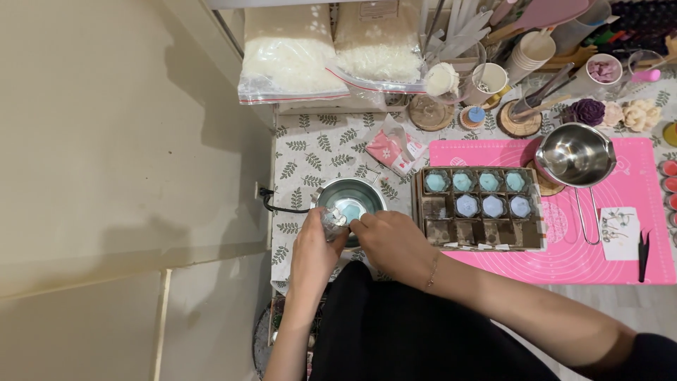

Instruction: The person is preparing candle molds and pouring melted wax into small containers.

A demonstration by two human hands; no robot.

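My left hand [315,248] holds a small clear faceted mold [333,219] at the near rim of a round metal pot [350,196] with pale blue liquid inside. My right hand [390,240] meets the left one at that mold, fingertips pinching at it just over the pot's edge. To the right lies a brown compartment tray [481,209] holding several small clear cups of teal and light blue wax, with the nearest row of cells bare.
A pink silicone mat [599,261] carries a steel pouring pitcher [576,156], a small card and black snips [643,252]. Two bags of white flakes [331,49], cups, wooden coasters and flower-shaped candles crowd the back. A black cord [276,204] leads off the table's left edge.
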